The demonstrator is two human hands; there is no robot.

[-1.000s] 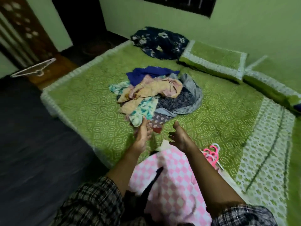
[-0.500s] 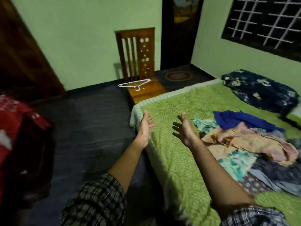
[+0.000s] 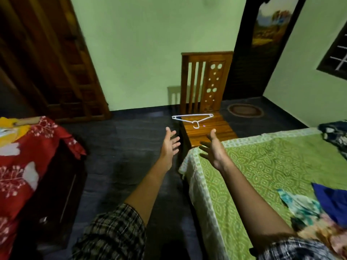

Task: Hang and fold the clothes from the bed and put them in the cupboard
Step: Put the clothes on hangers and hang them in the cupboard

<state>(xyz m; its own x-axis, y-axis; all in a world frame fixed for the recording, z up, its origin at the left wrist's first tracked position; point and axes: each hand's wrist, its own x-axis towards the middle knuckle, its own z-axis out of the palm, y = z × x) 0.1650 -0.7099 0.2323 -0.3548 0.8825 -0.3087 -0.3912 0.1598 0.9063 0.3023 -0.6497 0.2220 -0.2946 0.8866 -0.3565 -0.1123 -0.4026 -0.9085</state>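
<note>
Head view: left hand [image 3: 170, 145] and right hand [image 3: 214, 151] are empty with fingers spread, held out side by side and not touching. They aim at the hanger [image 3: 193, 119] lying flat on the chair [image 3: 225, 131], probably to grab it for hanging. Clothes [image 3: 304, 205] sit heaped on the bed [image 3: 272, 166], lower right, none in hand.

A wooden chair [image 3: 206, 56] (slatted back) stands near a round mat [image 3: 245, 110].
</note>
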